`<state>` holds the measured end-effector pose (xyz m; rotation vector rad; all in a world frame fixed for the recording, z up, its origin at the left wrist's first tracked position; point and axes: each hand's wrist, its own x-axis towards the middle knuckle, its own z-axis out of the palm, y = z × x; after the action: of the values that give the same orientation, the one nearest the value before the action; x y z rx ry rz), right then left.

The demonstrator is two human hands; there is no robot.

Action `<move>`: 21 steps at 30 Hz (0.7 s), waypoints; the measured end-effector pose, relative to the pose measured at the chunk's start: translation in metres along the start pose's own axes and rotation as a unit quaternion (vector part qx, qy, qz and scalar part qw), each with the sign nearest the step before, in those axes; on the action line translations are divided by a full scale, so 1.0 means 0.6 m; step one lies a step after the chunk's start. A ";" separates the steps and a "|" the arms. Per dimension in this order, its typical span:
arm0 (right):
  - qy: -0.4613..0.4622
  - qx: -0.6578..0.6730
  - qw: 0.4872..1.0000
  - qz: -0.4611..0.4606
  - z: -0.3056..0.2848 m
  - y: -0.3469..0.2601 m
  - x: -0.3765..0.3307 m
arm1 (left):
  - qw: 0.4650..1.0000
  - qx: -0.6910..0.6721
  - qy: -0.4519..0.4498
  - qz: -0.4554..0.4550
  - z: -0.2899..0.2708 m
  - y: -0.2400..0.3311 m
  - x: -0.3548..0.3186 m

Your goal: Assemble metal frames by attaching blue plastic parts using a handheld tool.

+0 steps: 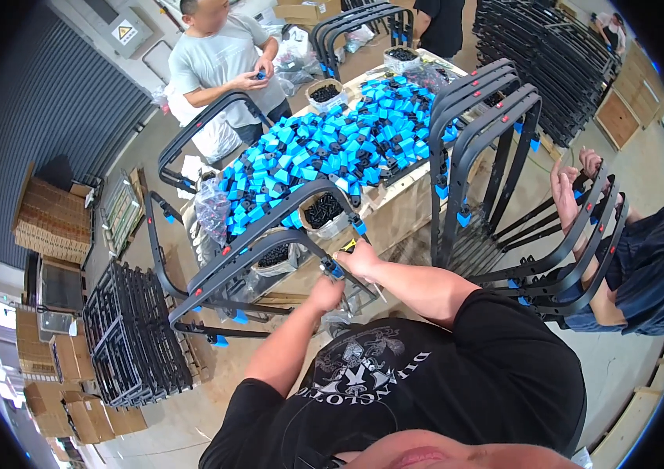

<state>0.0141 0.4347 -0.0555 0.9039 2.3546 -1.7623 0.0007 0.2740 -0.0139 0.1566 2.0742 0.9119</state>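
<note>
My left hand (326, 295) is closed around the end of a black curved tube frame (258, 244), at a blue and black plastic clip (333, 270). Close beside it, my right hand (359, 259) grips a tool with a yellow and black handle (349, 245); its exact kind is hard to make out. Another black frame (269, 195) arches just beyond, with a blue clip on its end. Past my hands, a large heap of blue and black plastic clips (308, 152) covers the table. A tub of small black parts (323, 213) stands at the table's near edge.
Several black frames (488, 102) stand upright at the right. One person (222, 70) across the table holds a blue piece; another person's hands (570, 184) are among frames at the far right. Stacked black frames (136, 336) and cardboard boxes (50, 219) are at left.
</note>
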 end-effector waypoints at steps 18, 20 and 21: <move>-0.022 -0.011 0.999 -0.038 0.012 0.003 0.010 | 0.946 0.177 0.242 0.126 0.046 -0.085 0.041; -0.021 -0.003 0.998 -0.052 0.028 0.005 0.013 | 0.901 0.210 0.361 0.121 0.063 -0.121 0.067; -0.013 0.003 0.999 -0.051 0.021 0.012 0.013 | 0.902 0.212 0.356 0.121 0.054 -0.093 0.051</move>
<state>0.0076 0.4277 -0.0690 0.7706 2.4208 -1.8057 0.0166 0.2635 -0.0827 0.3573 2.9842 0.6984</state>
